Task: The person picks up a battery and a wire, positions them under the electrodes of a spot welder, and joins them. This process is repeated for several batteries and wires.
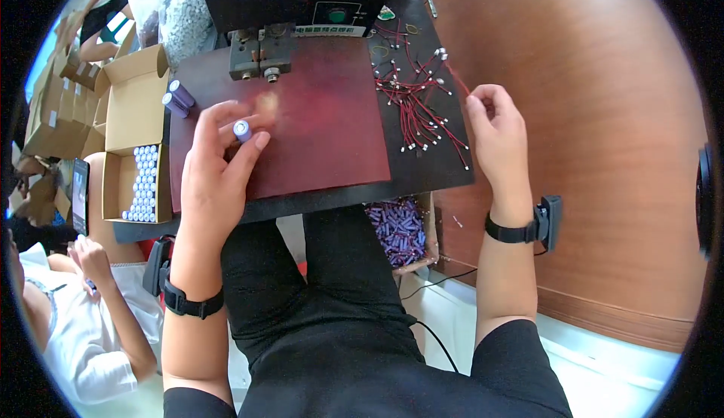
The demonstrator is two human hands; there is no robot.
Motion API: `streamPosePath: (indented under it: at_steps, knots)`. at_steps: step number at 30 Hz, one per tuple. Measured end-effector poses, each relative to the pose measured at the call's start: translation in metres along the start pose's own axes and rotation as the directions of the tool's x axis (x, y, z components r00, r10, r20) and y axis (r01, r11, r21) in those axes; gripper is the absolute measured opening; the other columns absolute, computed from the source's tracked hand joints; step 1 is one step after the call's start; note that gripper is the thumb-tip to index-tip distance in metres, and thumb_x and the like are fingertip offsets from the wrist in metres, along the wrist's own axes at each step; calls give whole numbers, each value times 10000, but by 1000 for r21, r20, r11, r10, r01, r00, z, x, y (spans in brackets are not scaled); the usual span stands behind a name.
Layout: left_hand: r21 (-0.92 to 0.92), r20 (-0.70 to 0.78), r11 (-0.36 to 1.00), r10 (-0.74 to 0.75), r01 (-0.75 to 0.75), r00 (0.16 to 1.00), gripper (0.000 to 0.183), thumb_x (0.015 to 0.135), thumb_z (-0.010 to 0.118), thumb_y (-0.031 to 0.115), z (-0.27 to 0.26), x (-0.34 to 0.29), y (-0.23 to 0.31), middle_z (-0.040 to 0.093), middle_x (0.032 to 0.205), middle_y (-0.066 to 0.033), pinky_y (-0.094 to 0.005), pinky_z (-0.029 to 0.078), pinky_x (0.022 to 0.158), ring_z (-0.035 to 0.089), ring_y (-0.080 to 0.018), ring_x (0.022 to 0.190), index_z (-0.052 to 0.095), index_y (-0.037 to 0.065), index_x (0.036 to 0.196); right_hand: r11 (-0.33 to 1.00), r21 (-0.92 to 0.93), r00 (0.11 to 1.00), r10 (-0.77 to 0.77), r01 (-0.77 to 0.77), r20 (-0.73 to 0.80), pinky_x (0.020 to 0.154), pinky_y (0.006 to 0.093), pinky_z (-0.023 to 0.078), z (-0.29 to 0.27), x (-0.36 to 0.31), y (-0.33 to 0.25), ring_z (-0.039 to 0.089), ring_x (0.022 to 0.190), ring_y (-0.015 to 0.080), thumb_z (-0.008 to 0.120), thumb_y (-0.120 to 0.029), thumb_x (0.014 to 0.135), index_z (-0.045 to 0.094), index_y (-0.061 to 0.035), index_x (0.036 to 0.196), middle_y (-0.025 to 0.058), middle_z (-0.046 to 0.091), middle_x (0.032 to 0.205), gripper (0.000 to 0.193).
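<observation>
My left hand (211,165) is over the dark red mat (332,131), its thumb and fingers closed around a purple cylindrical battery cell (242,131) whose pale end shows. Some of its fingertips are blurred. To the right, beyond the table edge, my right hand (501,135) pinches a thin red wire lead (457,79), which stretches up toward a white connector (442,55). Beside it on the black table lies a tangle of red and black wire leads (415,109) with white plugs. Two more purple cells (177,100) stand near the mat's left edge.
A black machine (260,0) with a metal electrode head (260,55) stands behind the mat. An open carton (136,109) holds rows of cells at left. Below the table, a box (400,229) is full of purple cells. A wooden panel (588,139) rises at right; another person (98,320) sits at left.
</observation>
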State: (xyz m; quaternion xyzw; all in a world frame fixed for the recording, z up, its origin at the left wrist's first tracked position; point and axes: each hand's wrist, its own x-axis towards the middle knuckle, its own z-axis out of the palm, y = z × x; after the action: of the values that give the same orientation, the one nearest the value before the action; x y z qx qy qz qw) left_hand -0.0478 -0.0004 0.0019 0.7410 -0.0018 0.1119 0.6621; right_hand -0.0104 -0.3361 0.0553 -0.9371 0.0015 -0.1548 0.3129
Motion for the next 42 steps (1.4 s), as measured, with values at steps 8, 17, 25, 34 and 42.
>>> streamPosePath:
  at_steps: [8, 17, 25, 34, 42]
  knots:
    - [145, 55, 986, 72, -79, 996, 179, 904, 737, 40, -4, 8, 2, 667, 915, -37, -270, 505, 789, 603, -126, 825, 644, -2, 1051, 978, 91, 969, -172, 190, -176, 723, 388, 522, 2, -4, -30, 655, 753, 248, 649, -137, 957, 668, 3, 988, 146, 689, 875, 145]
    - [337, 123, 936, 62, -100, 990, 224, 872, 752, 72, -7, 6, 9, 663, 917, -118, -330, 520, 784, 645, -240, 836, 650, 0, 1059, 921, -315, 964, -172, 229, 201, 880, 478, 529, 85, 11, 58, 656, 1033, 407, 656, -185, 924, 690, -18, 1003, 222, 688, 1045, 188]
    - [363, 100, 926, 74, -106, 992, 223, 870, 747, 79, -5, 6, 2, 676, 955, -128, -350, 523, 813, 659, -271, 883, 662, 15, 1065, 802, -597, 876, 305, -24, 374, 872, 485, 554, 96, 18, 64, 691, 994, 400, 687, -340, 904, 728, -40, 978, 203, 723, 1047, 312]
    - [323, 97, 943, 50, -79, 994, 216, 857, 751, 73, -2, 7, 3, 680, 951, -121, -347, 515, 833, 654, -284, 903, 659, 6, 1040, 921, -377, 991, 127, -98, 53, 737, 367, 526, 28, 27, 17, 685, 787, 261, 698, -251, 928, 716, -29, 998, 163, 711, 855, 233]
    - [367, 135, 894, 223, -257, 966, 198, 868, 737, 57, -6, 8, 7, 683, 995, -117, -338, 525, 818, 660, -261, 883, 682, -18, 1043, 986, 164, 1000, -27, 29, -16, 755, 231, 463, -1, 7, -32, 575, 831, 71, 697, -105, 965, 699, 17, 994, -7, 671, 909, 125]
